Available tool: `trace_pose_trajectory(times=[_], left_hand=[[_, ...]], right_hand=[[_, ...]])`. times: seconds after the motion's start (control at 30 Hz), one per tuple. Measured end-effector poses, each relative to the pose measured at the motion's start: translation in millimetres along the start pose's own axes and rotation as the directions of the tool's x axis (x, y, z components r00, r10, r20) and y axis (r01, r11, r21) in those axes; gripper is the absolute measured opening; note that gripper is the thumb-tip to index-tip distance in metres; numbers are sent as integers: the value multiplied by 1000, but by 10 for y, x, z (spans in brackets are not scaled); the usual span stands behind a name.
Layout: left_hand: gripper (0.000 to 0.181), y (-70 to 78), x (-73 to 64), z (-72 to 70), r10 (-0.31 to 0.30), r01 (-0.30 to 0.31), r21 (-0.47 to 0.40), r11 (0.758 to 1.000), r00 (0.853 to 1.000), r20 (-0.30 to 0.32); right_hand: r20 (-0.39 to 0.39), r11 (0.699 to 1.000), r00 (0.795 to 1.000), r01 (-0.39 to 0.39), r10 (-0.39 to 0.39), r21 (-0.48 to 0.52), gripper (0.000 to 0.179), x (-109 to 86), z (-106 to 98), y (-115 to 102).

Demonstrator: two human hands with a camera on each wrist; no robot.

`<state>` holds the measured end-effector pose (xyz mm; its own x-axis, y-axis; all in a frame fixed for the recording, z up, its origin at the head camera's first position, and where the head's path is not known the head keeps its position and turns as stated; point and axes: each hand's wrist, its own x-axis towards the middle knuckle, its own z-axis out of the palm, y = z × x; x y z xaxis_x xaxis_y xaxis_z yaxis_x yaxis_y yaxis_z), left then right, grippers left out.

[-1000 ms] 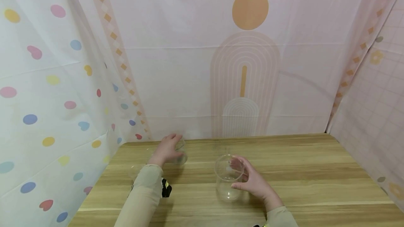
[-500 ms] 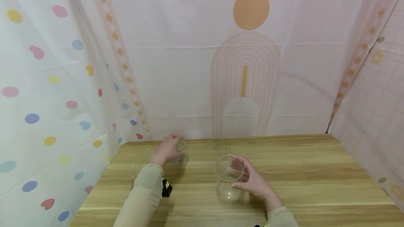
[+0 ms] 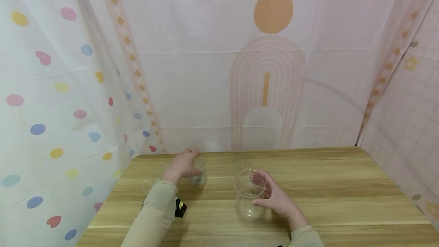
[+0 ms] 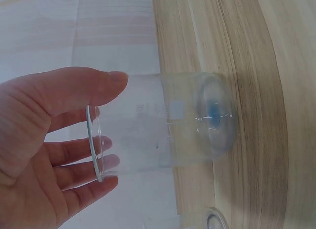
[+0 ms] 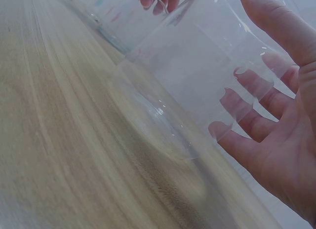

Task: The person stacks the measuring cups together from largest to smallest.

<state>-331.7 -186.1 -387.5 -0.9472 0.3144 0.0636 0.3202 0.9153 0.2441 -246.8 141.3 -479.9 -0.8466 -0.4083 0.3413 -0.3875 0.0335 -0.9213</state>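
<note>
In the head view my left hand [image 3: 183, 165] reaches to the back left and holds a clear glass beaker [image 3: 197, 174]. The left wrist view shows the thumb over that beaker's [image 4: 143, 130] rim and the fingers behind it. The beaker has a small white label patch, and a blue spot shows at its base. Nearer the middle, my right hand [image 3: 274, 197] grips a larger clear beaker [image 3: 248, 207] from its right side. In the right wrist view the fingers show through the glass of this beaker [image 5: 163, 86], which stands upright on the table.
More clear glassware [image 3: 146, 186] stands at the left, partly hidden by my left sleeve [image 3: 154, 209]. Another glass rim [image 4: 215, 219] shows at the bottom of the left wrist view. The wooden table [image 3: 326, 193] ends at a patterned curtain [image 3: 199, 87].
The left hand's thumb and forefinger stand slightly farther apart, and more of the beaker's rim shows between them. The right hand and its beaker have stayed nearly still.
</note>
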Motion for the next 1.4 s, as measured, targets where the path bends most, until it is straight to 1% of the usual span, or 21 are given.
trace_pose_trajectory(times=[0.17, 0.37, 0.47, 0.67, 0.87, 1.0, 1.07, 1.23, 1.4], left_hand=[[67, 29, -32, -4, 7, -7, -1, 1000, 1000, -12], [70, 57, -80, 3, 5, -5, -2, 1000, 1000, -14], [70, 78, -104, 3, 8, -8, 19, 1000, 1000, -8], [67, 157, -159, 1, 43, -42, 51, 998, 999, -16], [66, 281, -217, -35, 87, -84, 72, 994, 995, -52], [67, 353, -247, -78, 107, -103, 72, 992, 993, -58], [68, 391, -262, -111, 115, -112, 59, 992, 992, -57], [69, 493, -302, -219, 142, -139, 39, 989, 988, -68], [68, 595, -351, -326, 160, -157, 44, 987, 984, -77]], right_hand=[[0, 1000, 1000, -4, 4, 10, 87, -4, -4, 5], [11, 999, 999, 39, -39, -7, 85, -8, -6, -4], [13, 999, 999, 43, -43, 1, 85, -5, -9, -5], [-1, 1000, 1000, 13, -13, 5, 85, 1, -8, -4], [-25, 1000, 1000, -14, 14, 7, 88, 3, -2, 2], [-34, 999, 999, -31, 31, 7, 89, 4, 3, -5], [-36, 1000, 999, -31, 31, -1, 89, 4, 6, -11], [-35, 1000, 999, -6, 5, -19, 87, 5, 9, -15], [-42, 1000, 999, 2, -2, -6, 88, 4, 13, -24]])
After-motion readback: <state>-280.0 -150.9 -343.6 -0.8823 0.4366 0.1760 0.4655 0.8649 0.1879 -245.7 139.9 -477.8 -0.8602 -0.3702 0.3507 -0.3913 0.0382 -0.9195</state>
